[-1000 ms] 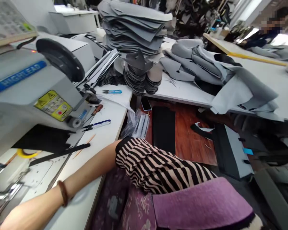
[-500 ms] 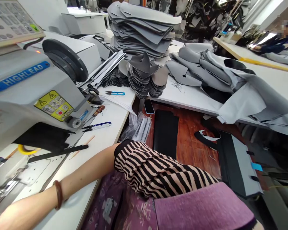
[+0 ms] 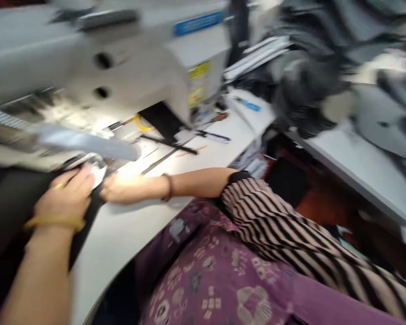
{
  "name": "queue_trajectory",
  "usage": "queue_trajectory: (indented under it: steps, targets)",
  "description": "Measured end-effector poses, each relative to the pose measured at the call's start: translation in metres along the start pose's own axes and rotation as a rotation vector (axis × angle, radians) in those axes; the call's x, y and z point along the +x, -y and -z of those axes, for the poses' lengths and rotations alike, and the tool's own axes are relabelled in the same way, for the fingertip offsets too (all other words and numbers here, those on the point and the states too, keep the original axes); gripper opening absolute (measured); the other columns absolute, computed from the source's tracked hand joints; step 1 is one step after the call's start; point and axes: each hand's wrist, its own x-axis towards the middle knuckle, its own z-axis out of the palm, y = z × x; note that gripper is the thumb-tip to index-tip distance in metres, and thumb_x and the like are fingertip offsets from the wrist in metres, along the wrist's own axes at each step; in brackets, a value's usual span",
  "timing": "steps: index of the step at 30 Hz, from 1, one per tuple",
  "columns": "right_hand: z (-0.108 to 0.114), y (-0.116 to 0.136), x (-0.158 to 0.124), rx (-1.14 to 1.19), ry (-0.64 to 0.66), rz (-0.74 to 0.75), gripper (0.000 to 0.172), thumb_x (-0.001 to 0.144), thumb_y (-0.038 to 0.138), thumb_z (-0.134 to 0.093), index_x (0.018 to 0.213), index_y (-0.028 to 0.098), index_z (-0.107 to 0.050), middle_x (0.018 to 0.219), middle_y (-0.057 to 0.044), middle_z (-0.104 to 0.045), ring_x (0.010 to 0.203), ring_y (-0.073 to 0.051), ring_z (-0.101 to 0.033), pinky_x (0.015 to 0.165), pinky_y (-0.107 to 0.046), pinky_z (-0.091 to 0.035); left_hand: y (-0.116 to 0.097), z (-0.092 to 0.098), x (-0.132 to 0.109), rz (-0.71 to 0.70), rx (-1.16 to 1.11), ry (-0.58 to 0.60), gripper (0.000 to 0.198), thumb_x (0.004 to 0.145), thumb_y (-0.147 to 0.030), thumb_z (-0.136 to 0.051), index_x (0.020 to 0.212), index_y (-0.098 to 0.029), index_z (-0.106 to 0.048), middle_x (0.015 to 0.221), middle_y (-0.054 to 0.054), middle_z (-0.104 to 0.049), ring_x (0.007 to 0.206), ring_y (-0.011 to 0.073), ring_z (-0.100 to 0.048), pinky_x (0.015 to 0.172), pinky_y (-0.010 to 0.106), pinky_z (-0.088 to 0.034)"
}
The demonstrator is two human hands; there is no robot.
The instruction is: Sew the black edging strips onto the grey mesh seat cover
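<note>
The view is smeared by motion. My left hand, with a ring and a yellow bracelet at the wrist, lies on a black fabric piece with a white part at its edge. Its fingers are bent and closed on that edge. Just right of it is my right hand, a brown bracelet behind it, fingers curled closed by the fabric; what they hold is hidden. Both hands are in front of the sewing machine, beneath a pale bar-like part close to the lit needle area.
Thread snips, a black strip and yellow tape lie on the white machine table. Blue snips are further back. Stacked grey and black cut pieces occupy the side table at right.
The view has swung left towards the sewing area. My left hand and the black fabric now show, and my right hand, mostly out of frame before, is beside them.
</note>
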Motion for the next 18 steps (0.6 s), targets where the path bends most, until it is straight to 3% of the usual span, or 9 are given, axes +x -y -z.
queue_trajectory:
  steps: [1,3,7,12,18]
  targets:
    - [-0.003,0.0,-0.001,0.016,-0.012,0.003,0.049,0.094,0.004,-0.017,0.114,0.01,-0.062,0.114,-0.01,-0.067,0.104,-0.014,-0.059,0.093,-0.028,-0.043,0.0,0.001,-0.017,0.09,0.187,-0.048,0.041,0.079,-0.009,-0.032,0.084,-0.03,-0.067,0.106,-0.004,-0.072,0.103,0.0268,-0.055,0.082,0.046,-0.047]
    - [-0.014,-0.001,0.001,0.042,-0.056,0.007,0.046,0.093,0.001,-0.018,0.109,0.001,-0.061,0.106,-0.019,-0.066,0.096,-0.02,-0.06,0.086,-0.035,-0.045,0.0,-0.001,-0.034,0.231,0.297,0.049,0.032,0.079,-0.008,-0.035,0.078,-0.02,-0.064,0.102,0.007,-0.071,0.099,0.0258,-0.057,0.082,0.04,-0.048]
    - [-0.032,-0.001,0.006,0.127,-0.099,-0.186,0.042,0.098,0.013,-0.021,0.102,0.006,-0.062,0.103,-0.019,-0.064,0.095,-0.026,-0.056,0.064,-0.033,-0.04,0.006,-0.011,-0.025,0.393,0.376,0.188,0.032,0.089,-0.009,-0.035,0.09,-0.017,-0.065,0.098,0.011,-0.068,0.098,0.0243,-0.059,0.075,0.033,-0.048]
    - [-0.032,0.003,0.0,0.146,-0.109,-0.222,0.04,0.098,0.014,-0.023,0.101,0.007,-0.062,0.1,-0.017,-0.064,0.093,-0.024,-0.054,0.055,-0.031,-0.024,-0.008,-0.009,-0.015,0.391,0.391,0.195,0.033,0.092,-0.008,-0.034,0.09,-0.015,-0.067,0.091,0.012,-0.066,0.094,0.0252,-0.058,0.066,0.032,-0.046]
    - [-0.029,0.002,0.002,0.155,-0.091,-0.245,0.038,0.096,0.011,-0.024,0.099,0.007,-0.062,0.097,-0.018,-0.064,0.09,-0.023,-0.053,0.054,-0.031,-0.019,-0.003,-0.013,-0.017,0.337,0.402,0.135,0.032,0.092,-0.009,-0.037,0.085,-0.014,-0.067,0.082,0.011,-0.064,0.088,0.0246,-0.058,0.063,0.031,-0.044]
